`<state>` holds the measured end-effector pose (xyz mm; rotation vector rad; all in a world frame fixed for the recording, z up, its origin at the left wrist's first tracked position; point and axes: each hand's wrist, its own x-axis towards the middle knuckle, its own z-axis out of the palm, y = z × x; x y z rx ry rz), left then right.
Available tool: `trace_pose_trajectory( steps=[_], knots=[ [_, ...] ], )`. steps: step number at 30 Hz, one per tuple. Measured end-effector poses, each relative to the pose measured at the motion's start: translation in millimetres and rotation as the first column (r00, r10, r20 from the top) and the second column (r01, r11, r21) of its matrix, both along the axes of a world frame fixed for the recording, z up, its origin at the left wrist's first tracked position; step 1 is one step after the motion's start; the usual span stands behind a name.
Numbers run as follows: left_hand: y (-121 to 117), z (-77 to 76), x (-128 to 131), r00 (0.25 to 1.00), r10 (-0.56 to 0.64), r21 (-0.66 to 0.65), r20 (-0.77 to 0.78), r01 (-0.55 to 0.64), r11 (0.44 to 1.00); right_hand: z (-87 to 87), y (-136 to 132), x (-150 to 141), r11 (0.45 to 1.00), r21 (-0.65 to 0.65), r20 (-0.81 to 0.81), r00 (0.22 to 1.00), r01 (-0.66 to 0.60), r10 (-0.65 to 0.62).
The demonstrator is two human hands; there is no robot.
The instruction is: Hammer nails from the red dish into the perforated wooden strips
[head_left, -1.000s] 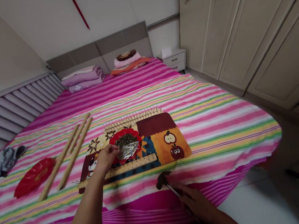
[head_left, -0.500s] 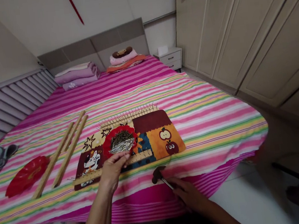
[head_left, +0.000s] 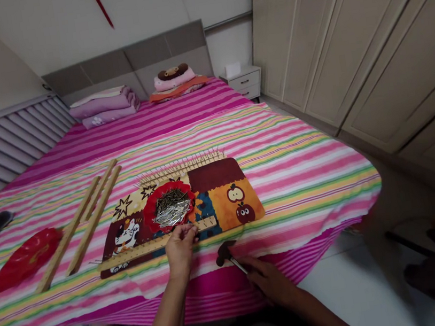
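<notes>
My left hand [head_left: 181, 248] is over the near wooden strip [head_left: 144, 248], its thumb and fingers pinched together at the strip's right part. Whatever is between the fingertips is too small to make out. Nails stick out of the strip's left end, and small dark marks run along it. Just behind my hand, a red scalloped dish [head_left: 150, 215] holds a heap of silver and dark nails [head_left: 173, 207]. My right hand [head_left: 268, 280] grips a hammer [head_left: 227, 253] by its handle, with the head low over the striped cloth. Strip and dish rest on a patterned board [head_left: 223, 175].
Behind the dish lies another wooden strip [head_left: 185, 166] full of upright nails. Several bare wooden strips [head_left: 88, 224] and a red tray [head_left: 28, 258] are to the left on the bed [head_left: 303, 172]. Folded bedding [head_left: 107, 108] is stacked by the headboard. Wardrobes [head_left: 347, 47] stand at the right.
My left hand has moved right along the near strip, from the dish's front edge to the strip's right part. My right hand still holds the hammer low. The view has shifted slightly.
</notes>
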<state>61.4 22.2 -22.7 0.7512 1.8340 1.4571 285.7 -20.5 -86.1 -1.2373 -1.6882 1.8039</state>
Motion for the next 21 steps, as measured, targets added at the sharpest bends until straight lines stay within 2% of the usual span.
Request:
trace_pose_trajectory(
  steps=[9, 14, 21],
  knots=[
    [-1, -6.9, 1, 0.995, -0.036, 0.014, -0.089, 0.038, 0.999, -0.4, 0, 1, 0.997, 0.070, -0.021, 0.999, 0.029, -0.028],
    [-2, -13.2, -1, 0.978, -0.057, -0.012, -0.200, 0.055, 0.998, -0.7, 0, 1, 0.993, 0.108, -0.043, 0.998, 0.040, -0.036],
    [-3, -18.7, -3, 0.887, -0.083, -0.013, -0.455, 0.087, 0.996, 2.6, -4, 1, 0.988, 0.141, -0.050, 0.997, 0.067, -0.061]
  ],
)
